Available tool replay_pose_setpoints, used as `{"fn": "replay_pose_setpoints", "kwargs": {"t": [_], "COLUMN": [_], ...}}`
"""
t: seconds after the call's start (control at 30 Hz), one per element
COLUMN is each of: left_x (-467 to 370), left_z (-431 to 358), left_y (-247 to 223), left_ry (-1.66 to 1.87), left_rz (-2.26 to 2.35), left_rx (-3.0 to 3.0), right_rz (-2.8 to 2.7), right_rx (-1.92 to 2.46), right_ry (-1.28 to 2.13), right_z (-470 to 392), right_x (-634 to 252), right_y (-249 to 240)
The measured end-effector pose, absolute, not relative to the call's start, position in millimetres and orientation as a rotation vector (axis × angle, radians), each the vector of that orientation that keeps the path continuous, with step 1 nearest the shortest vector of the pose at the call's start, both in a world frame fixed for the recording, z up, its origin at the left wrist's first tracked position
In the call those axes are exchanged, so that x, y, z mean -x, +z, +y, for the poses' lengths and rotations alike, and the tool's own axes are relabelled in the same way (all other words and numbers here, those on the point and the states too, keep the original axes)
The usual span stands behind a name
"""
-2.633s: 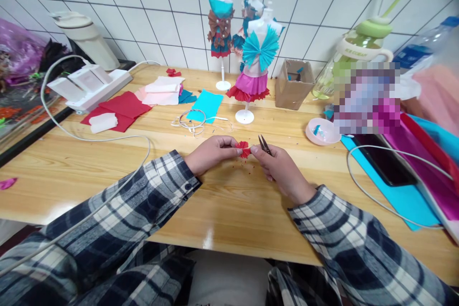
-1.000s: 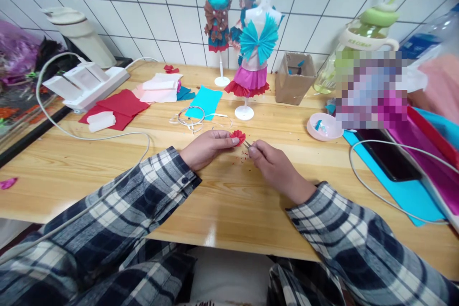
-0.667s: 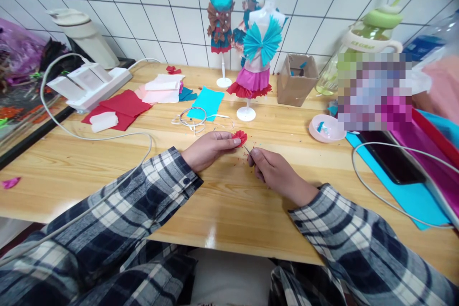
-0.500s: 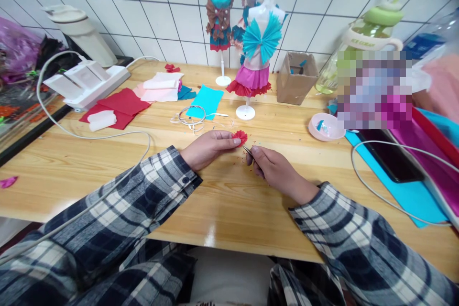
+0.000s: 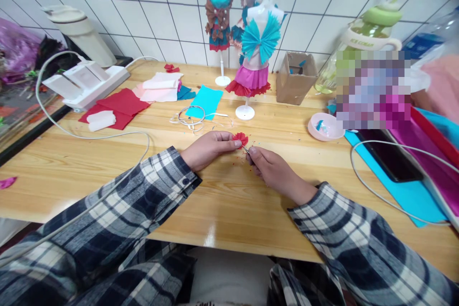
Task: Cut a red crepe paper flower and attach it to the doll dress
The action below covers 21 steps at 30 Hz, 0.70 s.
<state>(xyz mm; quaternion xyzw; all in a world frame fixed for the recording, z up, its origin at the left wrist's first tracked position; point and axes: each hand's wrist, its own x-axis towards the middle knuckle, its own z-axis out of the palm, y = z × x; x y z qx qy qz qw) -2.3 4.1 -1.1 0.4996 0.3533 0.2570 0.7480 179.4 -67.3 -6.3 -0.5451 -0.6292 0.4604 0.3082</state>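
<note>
Gripping small pointed scissors (image 5: 245, 150), right hand (image 5: 272, 168) is curled nearly closed, thumb and forefinger near the tip, handles mostly hidden. Left hand (image 5: 211, 148) has thumb pinched against fingers, holding the red paper rosette (image 5: 240, 139) by its left side, just above the wooden table (image 5: 201, 205). Scissor tip is at the rosette's lower edge; whether it touches, can't tell. Tiny red scraps (image 5: 234, 163) lie below and around.

Progress, judged: pleating and fanning look done; edge trimming seems underway, some cut off already. How much edge is left, can't tell.

Farther: pink bowl (image 5: 335, 132) right, with blue bits inside; red paper sheets (image 5: 124, 105) left; cyan sheet (image 5: 210, 97) centre, coiled wire (image 5: 204, 113) partly over it. Farthest: front mannequin (image 5: 264, 13) looks mostly dressed, turquoise pleated bow (image 5: 251, 40) and magenta skirt (image 5: 254, 76) with red hem on it. Rosette isn't on it.
</note>
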Motion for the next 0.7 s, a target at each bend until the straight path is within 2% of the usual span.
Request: {"fn": "replay_pose_setpoints", "kwargs": {"t": [0.43,0.7], "left_x": [2.7,3.2], "left_z": [4.3,4.3], "left_y": [-2.0,-2.7], "left_ry": [0.566,0.576], "left_rz": [0.762,0.764], "left_rx": [-1.049,-1.041], "right_rz": [-1.734,-1.558], "right_rx": [1.463,1.484], "right_ry": [1.173,1.311], "right_z": [-64.1,-66.2], "right_x": [-179.3,-179.1], "right_y": [-2.4,-2.0]}}
